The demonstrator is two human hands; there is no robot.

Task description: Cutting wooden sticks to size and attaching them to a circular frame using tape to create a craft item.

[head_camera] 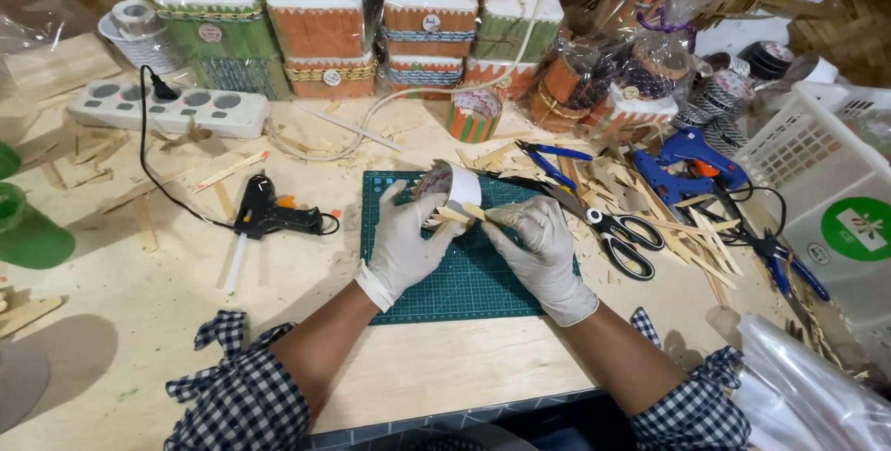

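Both my hands wear white gloves and work over a green cutting mat (464, 284). My left hand (406, 245) grips a small white cylinder (457, 187) with short wooden sticks glued round its rim, tilted on its side. My right hand (538, 249) pinches a thin wooden stick (483, 213) and presses its end against the cylinder's edge. Checked sleeves cover both forearms.
A black glue gun (269, 215) lies left of the mat, its cord running to a white power strip (167, 106). Black-handled scissors (620, 233), blue pliers (548, 161), a blue glue gun (691, 165) and several loose sticks lie right. Finished decorated boxes (325, 19) stand behind; a white basket (826, 163) sits far right.
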